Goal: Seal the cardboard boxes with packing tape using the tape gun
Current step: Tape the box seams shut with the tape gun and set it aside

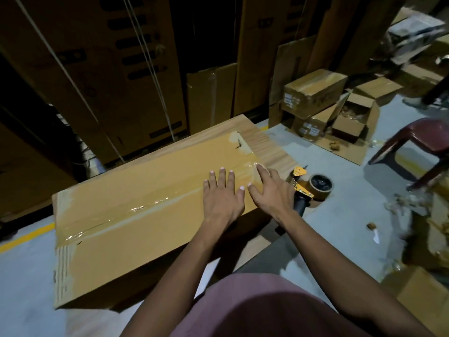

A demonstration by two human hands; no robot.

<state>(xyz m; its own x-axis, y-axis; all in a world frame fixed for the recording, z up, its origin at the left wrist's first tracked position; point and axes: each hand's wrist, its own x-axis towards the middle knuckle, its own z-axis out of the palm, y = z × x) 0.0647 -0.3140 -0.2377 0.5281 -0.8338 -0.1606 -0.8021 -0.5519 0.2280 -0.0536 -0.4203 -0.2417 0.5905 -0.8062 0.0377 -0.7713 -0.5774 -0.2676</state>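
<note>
Grey floor bears the taped box (136, 215); both hands (222, 199) (273, 193) press it, fingers (221, 177) straight.

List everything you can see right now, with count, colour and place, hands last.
Cardboard box: one, tan, centre, flaps closed.
Packing tape strip: one, clear, along the box's centre seam.
Tape gun: one, yellow and black, on the floor right of the box.
Small cardboard boxes: several, brown, far right; one open.
Chair: one, maroon, right.
Tall cartons: several, brown, behind.
Left hand: flat on the tape.
Right hand: fingers pressing the tape.
</note>
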